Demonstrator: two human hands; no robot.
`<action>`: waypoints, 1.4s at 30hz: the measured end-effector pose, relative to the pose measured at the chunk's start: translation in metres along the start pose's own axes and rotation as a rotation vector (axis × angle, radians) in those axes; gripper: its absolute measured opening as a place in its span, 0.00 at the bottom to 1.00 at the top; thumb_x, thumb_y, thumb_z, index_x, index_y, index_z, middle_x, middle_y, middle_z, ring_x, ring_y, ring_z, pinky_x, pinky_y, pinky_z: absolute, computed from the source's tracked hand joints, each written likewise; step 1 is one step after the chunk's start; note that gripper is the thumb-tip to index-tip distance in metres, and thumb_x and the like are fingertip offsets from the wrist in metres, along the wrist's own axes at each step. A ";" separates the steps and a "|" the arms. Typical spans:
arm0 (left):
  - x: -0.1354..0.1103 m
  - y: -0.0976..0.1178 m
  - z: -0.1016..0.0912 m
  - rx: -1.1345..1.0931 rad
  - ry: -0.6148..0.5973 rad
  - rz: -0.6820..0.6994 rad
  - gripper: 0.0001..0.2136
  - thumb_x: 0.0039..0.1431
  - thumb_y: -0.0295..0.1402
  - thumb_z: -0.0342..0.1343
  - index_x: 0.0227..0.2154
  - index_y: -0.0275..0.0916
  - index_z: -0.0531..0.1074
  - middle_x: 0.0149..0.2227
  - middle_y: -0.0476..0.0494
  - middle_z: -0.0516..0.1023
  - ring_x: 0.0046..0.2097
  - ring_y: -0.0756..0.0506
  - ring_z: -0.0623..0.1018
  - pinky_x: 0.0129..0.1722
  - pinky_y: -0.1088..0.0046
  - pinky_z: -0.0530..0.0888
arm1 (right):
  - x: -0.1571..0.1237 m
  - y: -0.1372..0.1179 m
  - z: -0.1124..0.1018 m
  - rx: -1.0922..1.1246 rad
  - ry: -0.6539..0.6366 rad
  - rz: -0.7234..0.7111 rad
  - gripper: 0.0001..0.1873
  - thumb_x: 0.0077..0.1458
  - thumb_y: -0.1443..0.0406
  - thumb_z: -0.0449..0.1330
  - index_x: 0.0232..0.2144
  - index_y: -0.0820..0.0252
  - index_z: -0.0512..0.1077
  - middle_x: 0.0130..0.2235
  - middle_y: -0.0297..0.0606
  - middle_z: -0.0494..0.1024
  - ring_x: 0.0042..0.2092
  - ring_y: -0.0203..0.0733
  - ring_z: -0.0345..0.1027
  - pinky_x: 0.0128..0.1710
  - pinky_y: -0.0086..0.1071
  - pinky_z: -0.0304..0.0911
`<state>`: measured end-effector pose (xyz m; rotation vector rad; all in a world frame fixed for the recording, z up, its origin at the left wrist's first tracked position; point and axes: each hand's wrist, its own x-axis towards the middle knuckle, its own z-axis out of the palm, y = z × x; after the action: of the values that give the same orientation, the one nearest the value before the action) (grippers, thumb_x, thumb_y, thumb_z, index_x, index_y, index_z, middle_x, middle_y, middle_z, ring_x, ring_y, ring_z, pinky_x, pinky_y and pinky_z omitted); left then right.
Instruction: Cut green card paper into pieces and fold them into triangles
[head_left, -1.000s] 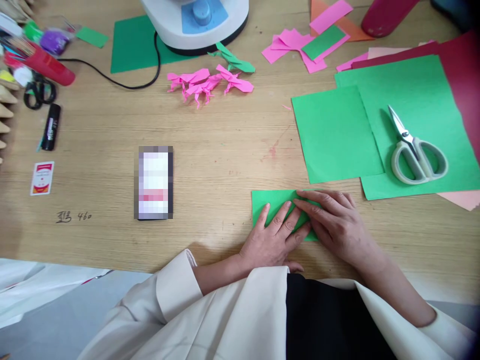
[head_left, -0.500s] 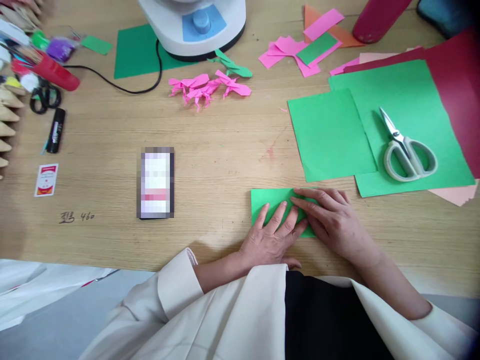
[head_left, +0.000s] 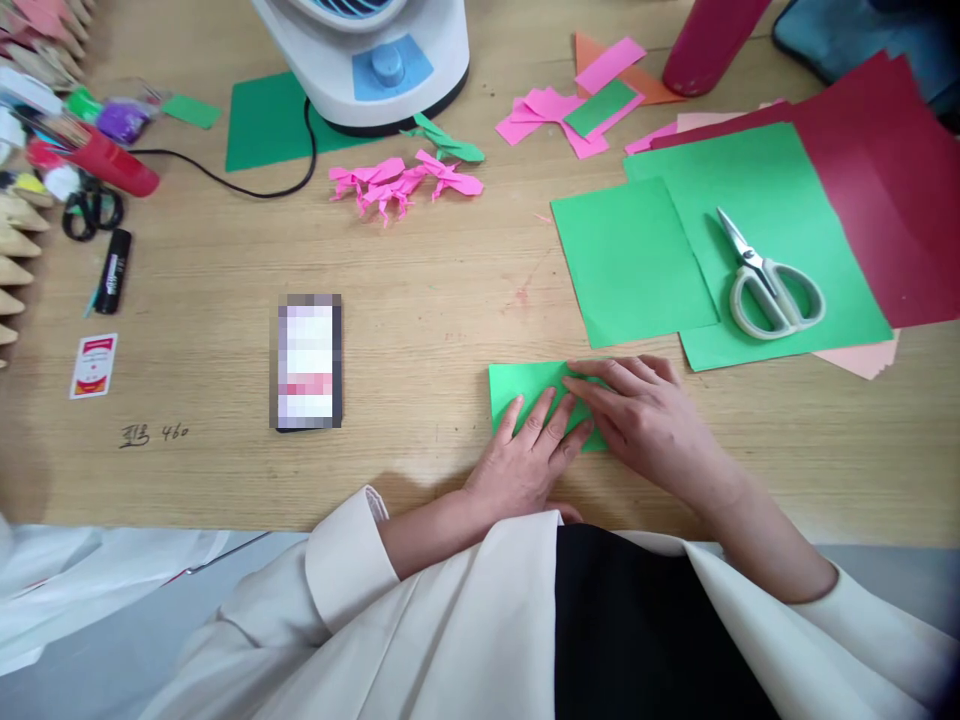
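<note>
A rectangular piece of green paper (head_left: pixel 517 383) lies flat on the wooden table near its front edge. My left hand (head_left: pixel 521 455) rests on it with the fingers spread, pressing its lower part. From the right, my right hand (head_left: pixel 637 415) touches the paper's upper right area with its fingertips; the fingers are stretched out over the sheet. Part of the paper's right end is hidden beneath this hand. Just beyond the hands lies a larger green sheet (head_left: pixel 630 265). White-handled scissors (head_left: pixel 776 290) sit on another green sheet (head_left: pixel 847 300) to the right.
A phone (head_left: pixel 306 365) lies left of the hands. Folded pink paper figures (head_left: pixel 386 185) and a green one (head_left: pixel 446 140) stand near a white device (head_left: pixel 405 90). Red sheets (head_left: pixel 885 200), a red cylinder (head_left: pixel 709 45), a glue stick (head_left: pixel 114 270) and black-handled scissors (head_left: pixel 91 210) lie around.
The camera view has shifted slightly, so the sheets and scissors at right appear further left. Both hands stay on the green paper in nearly the same pose.
</note>
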<state>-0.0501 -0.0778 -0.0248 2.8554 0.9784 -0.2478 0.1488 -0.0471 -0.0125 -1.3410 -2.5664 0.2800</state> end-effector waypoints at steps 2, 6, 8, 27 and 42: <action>0.001 0.001 0.000 -0.019 -0.022 -0.011 0.48 0.53 0.64 0.51 0.69 0.37 0.49 0.70 0.29 0.51 0.70 0.30 0.52 0.65 0.46 0.55 | 0.005 -0.009 -0.003 -0.085 -0.016 0.010 0.15 0.61 0.73 0.55 0.48 0.60 0.74 0.54 0.46 0.76 0.48 0.51 0.70 0.51 0.47 0.57; 0.002 0.000 -0.001 -0.057 -0.040 -0.014 0.49 0.52 0.64 0.53 0.69 0.36 0.50 0.70 0.28 0.51 0.70 0.30 0.52 0.65 0.46 0.55 | 0.012 -0.021 0.000 -0.168 -0.030 0.016 0.14 0.58 0.75 0.53 0.43 0.64 0.75 0.51 0.51 0.76 0.44 0.52 0.70 0.47 0.45 0.62; 0.002 -0.001 -0.002 -0.068 -0.038 -0.013 0.49 0.51 0.64 0.53 0.69 0.36 0.50 0.70 0.28 0.52 0.70 0.30 0.52 0.65 0.47 0.55 | 0.011 -0.023 0.003 -0.161 -0.023 0.000 0.15 0.59 0.75 0.53 0.44 0.65 0.75 0.51 0.53 0.76 0.46 0.53 0.70 0.44 0.44 0.65; -0.010 0.000 0.005 0.073 0.010 0.081 0.41 0.61 0.60 0.44 0.67 0.34 0.54 0.70 0.34 0.54 0.71 0.35 0.52 0.66 0.50 0.58 | -0.002 -0.025 0.017 -0.075 0.056 0.012 0.22 0.58 0.78 0.50 0.54 0.67 0.69 0.56 0.56 0.73 0.59 0.55 0.64 0.57 0.49 0.65; -0.014 -0.003 0.004 -0.057 -0.057 0.053 0.47 0.58 0.62 0.46 0.70 0.32 0.43 0.72 0.33 0.45 0.72 0.36 0.46 0.68 0.46 0.50 | -0.006 -0.022 0.016 -0.050 0.047 0.018 0.21 0.60 0.76 0.49 0.54 0.73 0.70 0.58 0.60 0.70 0.60 0.55 0.63 0.59 0.47 0.62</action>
<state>-0.0636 -0.0847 -0.0263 2.8015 0.8836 -0.2894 0.1298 -0.0653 -0.0224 -1.3723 -2.5397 0.1867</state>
